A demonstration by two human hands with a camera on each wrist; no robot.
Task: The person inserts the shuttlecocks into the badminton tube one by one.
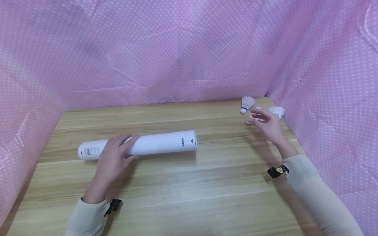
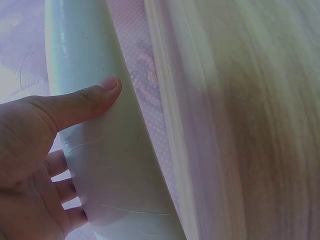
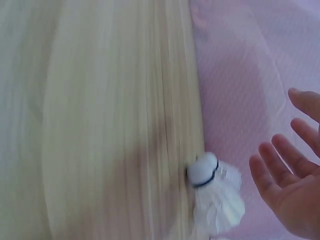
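A long white shuttlecock tube (image 1: 162, 143) lies across the table, small black print near both ends. My left hand (image 1: 113, 159) grips it left of its middle; in the left wrist view the thumb (image 2: 90, 102) lies over the white tube (image 2: 120, 165) and the other fingers go round its far side. At the far right corner my right hand (image 1: 268, 127) hovers at a group of shuttlecocks, thumb and fingers apart. One shuttlecock (image 1: 247, 103) lies just beyond the fingers; another (image 1: 277, 111) is partly behind the hand. A cork tip (image 1: 248, 121) shows beside the thumb.
The wooden table (image 1: 177, 196) has pink dotted cloth (image 1: 177, 59) hanging behind it and along both sides. Shuttlecocks lie close to the table's far right edge and the cloth. Black straps (image 1: 277, 171) sit at both wrists.
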